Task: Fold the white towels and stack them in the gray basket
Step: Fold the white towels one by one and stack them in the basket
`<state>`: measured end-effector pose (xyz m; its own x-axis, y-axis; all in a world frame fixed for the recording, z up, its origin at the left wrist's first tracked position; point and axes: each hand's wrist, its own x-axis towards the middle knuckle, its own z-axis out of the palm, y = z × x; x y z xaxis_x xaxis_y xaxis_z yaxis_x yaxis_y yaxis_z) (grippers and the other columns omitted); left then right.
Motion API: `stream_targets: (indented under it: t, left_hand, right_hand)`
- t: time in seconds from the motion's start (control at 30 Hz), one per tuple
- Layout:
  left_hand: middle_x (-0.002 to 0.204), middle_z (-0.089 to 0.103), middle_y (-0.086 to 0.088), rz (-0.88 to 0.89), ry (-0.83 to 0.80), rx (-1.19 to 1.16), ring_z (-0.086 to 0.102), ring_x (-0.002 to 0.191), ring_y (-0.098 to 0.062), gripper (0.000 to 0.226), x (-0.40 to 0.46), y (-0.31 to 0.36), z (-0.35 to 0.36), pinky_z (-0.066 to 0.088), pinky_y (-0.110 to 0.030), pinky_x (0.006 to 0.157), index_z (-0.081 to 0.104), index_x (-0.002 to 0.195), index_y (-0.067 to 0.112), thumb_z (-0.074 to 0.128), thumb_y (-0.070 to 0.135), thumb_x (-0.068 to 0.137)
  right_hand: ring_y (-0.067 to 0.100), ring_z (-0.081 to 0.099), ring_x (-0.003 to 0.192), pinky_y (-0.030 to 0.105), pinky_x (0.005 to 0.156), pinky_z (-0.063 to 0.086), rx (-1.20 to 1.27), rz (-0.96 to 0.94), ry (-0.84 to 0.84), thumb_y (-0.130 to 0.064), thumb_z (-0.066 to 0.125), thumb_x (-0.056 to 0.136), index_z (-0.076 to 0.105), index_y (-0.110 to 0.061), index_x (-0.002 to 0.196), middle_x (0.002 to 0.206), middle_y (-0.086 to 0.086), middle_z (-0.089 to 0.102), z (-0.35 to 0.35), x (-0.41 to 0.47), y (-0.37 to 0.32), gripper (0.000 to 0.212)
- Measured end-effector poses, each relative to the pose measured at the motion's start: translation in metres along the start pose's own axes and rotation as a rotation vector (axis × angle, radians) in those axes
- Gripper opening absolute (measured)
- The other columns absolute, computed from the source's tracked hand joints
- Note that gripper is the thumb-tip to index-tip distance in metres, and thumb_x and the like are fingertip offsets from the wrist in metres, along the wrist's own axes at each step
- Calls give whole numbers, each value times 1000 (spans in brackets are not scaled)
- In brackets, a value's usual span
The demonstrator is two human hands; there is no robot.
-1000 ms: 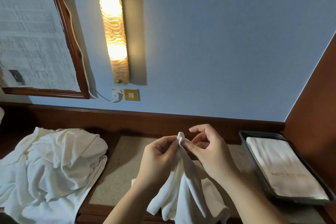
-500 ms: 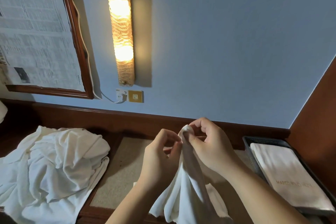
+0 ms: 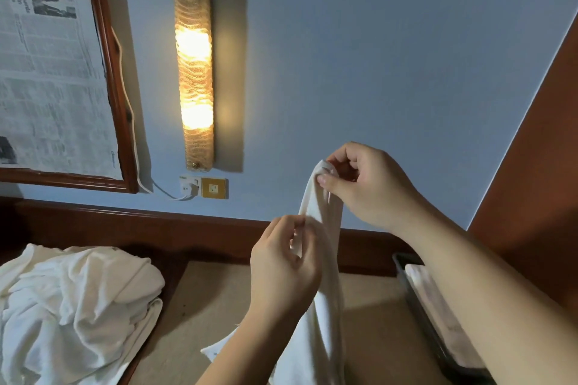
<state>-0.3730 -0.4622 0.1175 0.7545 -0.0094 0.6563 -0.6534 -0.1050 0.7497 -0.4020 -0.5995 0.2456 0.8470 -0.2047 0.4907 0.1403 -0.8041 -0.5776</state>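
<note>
A white towel (image 3: pixel 323 259) hangs in a long, bunched column above the tan tabletop (image 3: pixel 206 306), its lower end trailing onto the surface. The right hand (image 3: pixel 366 187) pinches the towel's top corner between thumb and forefinger, its other fingers curled above. Just below that corner, the left hand (image 3: pixel 283 269) grips an edge of the same towel between thumb and bent fingers. To the right of the held towel, at the table's far side, a gray basket (image 3: pixel 416 300) holds a folded white towel (image 3: pixel 434 300), both partly hidden behind the right forearm. To the left of the held towel, a loose heap of unfolded white towels (image 3: pixel 72 303) sprawls over the table's edge. Behind the held towel runs a dark wooden rail (image 3: pixel 156 225) along a blue wall. Above and left of it glows a tall lit wall lamp (image 3: pixel 194 72), with a socket plate (image 3: pixel 203 187) beneath and a wooden frame (image 3: pixel 115 78) covered in newspaper beyond.
</note>
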Motion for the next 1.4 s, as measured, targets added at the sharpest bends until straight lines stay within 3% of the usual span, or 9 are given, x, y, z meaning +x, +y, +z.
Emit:
stream_targets:
  t: [0.17, 0.43, 0.6, 0.7, 0.83, 0.93, 1.03, 1.1, 1.4]
  left_hand:
    - [76, 62, 13, -12, -54, 109, 61, 75, -11, 26, -2, 21, 1, 53, -29, 65, 62, 83, 26, 69, 49, 92]
    - [74, 56, 7, 104, -76, 66, 55, 69, -15, 22, 24, 23, -20, 42, -26, 57, 56, 64, 13, 50, 15, 85]
    - [65, 45, 0, -171, -524, -201, 43, 62, -16, 33, 19, 15, -23, 36, -37, 62, 39, 66, 3, 46, 29, 87]
    - [63, 38, 3, -213, -602, -245, 36, 62, -16, 25, 10, -2, -28, 28, -38, 63, 32, 67, 10, 43, 23, 86]
    - [63, 50, 10, -115, -458, -113, 46, 61, -10, 20, 24, -16, -47, 36, -35, 60, 52, 68, 14, 44, 22, 85]
    - [72, 64, 14, 66, -446, -3, 58, 71, -3, 46, 55, 4, -70, 42, -23, 62, 73, 72, 48, 41, 18, 88]
    - [73, 59, 3, 345, -484, 131, 59, 70, -14, 46, 86, 31, -86, 41, -24, 58, 81, 90, 36, 41, 13, 90]
    - [66, 50, 0, 437, -494, 147, 50, 61, -17, 41, 101, 44, -90, 38, -32, 54, 70, 67, 30, 42, 13, 91]
    - [71, 52, -5, 396, -610, 262, 51, 68, -23, 31, 99, 48, -97, 39, -39, 61, 57, 66, 6, 45, 19, 92]
  right_hand:
    - [-2, 63, 76, 10, 60, 39, -64, 26, 56, -33, 74, 93, 64, -33, 93, 85, -15, 69, 0, -10, -12, 10]
    - [-2, 62, 70, 19, 67, 44, 23, 29, 94, -30, 74, 94, 70, -29, 98, 87, -13, 72, -27, -26, -38, 6]
    - [15, 71, 85, 32, 79, 55, 138, -11, 61, -19, 74, 93, 71, -28, 98, 91, -9, 75, -29, -35, -44, 11]
    - [18, 62, 73, 26, 73, 51, 125, -65, 32, -15, 70, 95, 71, -33, 101, 84, -11, 67, -35, -44, -38, 19]
    - [5, 53, 70, 12, 66, 38, -133, -110, -64, -17, 62, 103, 76, -41, 107, 85, -17, 60, -37, -59, -21, 27]
    - [2, 57, 83, 11, 70, 38, -254, -129, -117, -17, 60, 104, 76, -40, 114, 89, -12, 57, -36, -66, -11, 29]
    - [3, 57, 78, 13, 66, 37, -222, -166, -74, -18, 64, 101, 73, -40, 104, 86, -16, 61, -44, -67, -12, 23]
    - [8, 59, 70, 20, 63, 44, -137, -152, -30, -22, 67, 98, 70, -39, 97, 82, -14, 66, -55, -63, -14, 18]
    - [11, 70, 68, 31, 69, 51, -55, -1, -235, -36, 67, 100, 72, -27, 88, 74, -7, 75, -53, -58, -5, 15]
